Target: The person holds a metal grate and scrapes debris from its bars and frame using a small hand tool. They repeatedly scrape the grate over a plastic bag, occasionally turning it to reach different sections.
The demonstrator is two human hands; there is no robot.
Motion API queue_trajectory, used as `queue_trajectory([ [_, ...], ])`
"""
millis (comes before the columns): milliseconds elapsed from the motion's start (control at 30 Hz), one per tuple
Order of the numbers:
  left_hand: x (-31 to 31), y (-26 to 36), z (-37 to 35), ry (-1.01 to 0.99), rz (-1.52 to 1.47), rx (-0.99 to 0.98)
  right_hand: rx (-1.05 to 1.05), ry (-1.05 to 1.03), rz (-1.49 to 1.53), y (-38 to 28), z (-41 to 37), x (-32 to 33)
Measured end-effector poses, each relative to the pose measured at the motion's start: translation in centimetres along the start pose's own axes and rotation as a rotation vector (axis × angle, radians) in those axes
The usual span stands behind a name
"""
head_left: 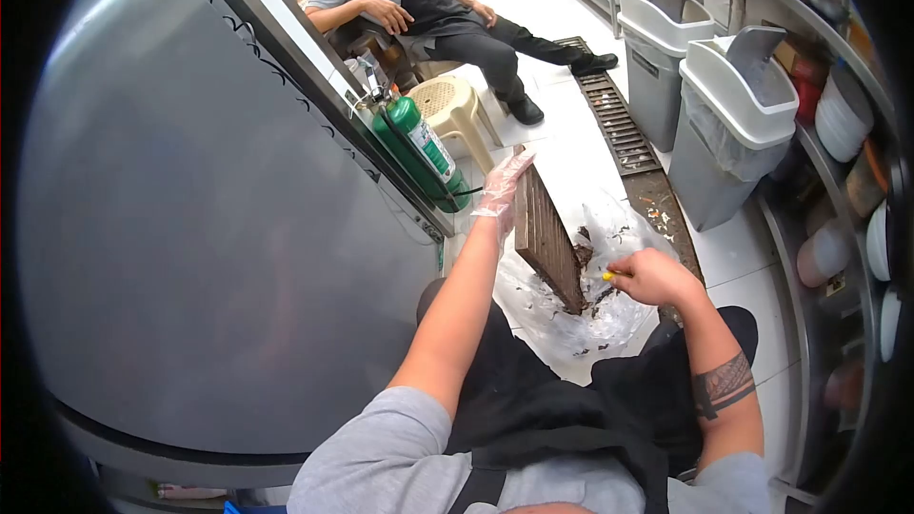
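My left hand, in a clear plastic glove, grips the top end of a dirty brown slatted drain grate. The grate stands tilted on edge, its lower end resting on a clear plastic bag spread over the floor. Closed around a small tool with a yellow handle, my bare right hand is just right of the grate; the tool's working end is hard to make out. Dark wet debris clings beside the grate and lies scattered on the bag.
Another drain grate covers the floor channel, whose near part is uncovered and littered. Two grey bins stand at right, by shelves with plates. A green cylinder, a stool and a seated person are ahead left.
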State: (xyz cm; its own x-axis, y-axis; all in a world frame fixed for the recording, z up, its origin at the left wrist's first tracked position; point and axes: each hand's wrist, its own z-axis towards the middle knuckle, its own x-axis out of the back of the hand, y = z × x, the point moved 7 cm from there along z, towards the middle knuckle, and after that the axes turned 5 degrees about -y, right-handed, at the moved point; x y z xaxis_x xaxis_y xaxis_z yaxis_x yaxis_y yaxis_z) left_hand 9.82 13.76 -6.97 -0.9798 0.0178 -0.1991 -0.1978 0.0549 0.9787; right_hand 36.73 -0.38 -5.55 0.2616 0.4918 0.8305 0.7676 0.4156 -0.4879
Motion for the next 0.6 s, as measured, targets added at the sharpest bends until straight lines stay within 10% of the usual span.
queue_trajectory([
  [167,4.3,-2.3,2.5,0.194,0.478,0.143,-0.045,-0.093,-0.08,2.7,-0.3,-1.8],
  [600,0.9,1.0,-3.6,0.01,-0.166,0.291,-0.052,-0.057,-0.093,3.8,1.5,-0.5],
])
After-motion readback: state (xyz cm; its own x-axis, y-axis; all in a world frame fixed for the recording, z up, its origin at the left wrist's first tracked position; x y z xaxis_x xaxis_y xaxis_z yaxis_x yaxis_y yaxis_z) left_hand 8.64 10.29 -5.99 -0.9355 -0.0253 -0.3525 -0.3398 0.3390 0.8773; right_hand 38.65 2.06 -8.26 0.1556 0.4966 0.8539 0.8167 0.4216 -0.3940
